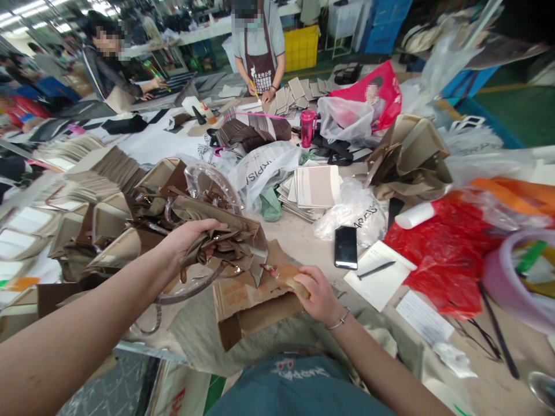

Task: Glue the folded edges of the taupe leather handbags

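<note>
My left hand (187,238) is closed over a brown and tan leather bag piece (234,240) with a clear plastic handle, at the edge of a pile of similar bag parts (130,214). My right hand (315,293) grips a small tan brush-like tool (291,282), its tip resting on a flattened cardboard box (249,300) in front of me. The cardboard lies on the worktable (303,231), just below the bag piece.
A black phone (346,246), a white notepad with a pen (379,271), stacked beige panels (318,186), plastic bags, red plastic (437,254) and a pink bottle (307,127) crowd the table. Two other people work at the far side.
</note>
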A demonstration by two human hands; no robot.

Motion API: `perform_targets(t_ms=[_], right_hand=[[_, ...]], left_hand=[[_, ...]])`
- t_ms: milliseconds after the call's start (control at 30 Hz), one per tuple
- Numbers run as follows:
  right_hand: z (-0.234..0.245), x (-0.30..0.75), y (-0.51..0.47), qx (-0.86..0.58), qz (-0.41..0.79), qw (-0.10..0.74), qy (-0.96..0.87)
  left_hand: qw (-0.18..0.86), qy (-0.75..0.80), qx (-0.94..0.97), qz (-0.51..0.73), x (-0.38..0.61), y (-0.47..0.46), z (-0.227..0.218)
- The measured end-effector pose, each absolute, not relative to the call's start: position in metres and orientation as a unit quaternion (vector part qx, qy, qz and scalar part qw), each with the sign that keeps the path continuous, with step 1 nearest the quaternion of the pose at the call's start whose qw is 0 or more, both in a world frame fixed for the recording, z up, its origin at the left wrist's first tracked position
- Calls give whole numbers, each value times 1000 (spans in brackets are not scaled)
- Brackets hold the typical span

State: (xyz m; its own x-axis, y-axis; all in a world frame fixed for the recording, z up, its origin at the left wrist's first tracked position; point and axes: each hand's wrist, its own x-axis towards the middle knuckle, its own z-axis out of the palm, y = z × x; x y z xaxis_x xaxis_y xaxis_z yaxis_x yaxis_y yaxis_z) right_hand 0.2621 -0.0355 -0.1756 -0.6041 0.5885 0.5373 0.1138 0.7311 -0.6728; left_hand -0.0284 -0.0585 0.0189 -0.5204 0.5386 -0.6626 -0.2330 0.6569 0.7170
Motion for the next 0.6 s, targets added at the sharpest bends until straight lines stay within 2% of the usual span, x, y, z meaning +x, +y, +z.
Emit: perform_targets(t_ms=[333,600], right_hand=[[-182,264,-40,-186,333,365,-849],[-173,263,-25,-205,301,388,-847]], left_hand=[[496,760,97,408,-35,-52,14],[516,758,81,390,-35,-43,16]])
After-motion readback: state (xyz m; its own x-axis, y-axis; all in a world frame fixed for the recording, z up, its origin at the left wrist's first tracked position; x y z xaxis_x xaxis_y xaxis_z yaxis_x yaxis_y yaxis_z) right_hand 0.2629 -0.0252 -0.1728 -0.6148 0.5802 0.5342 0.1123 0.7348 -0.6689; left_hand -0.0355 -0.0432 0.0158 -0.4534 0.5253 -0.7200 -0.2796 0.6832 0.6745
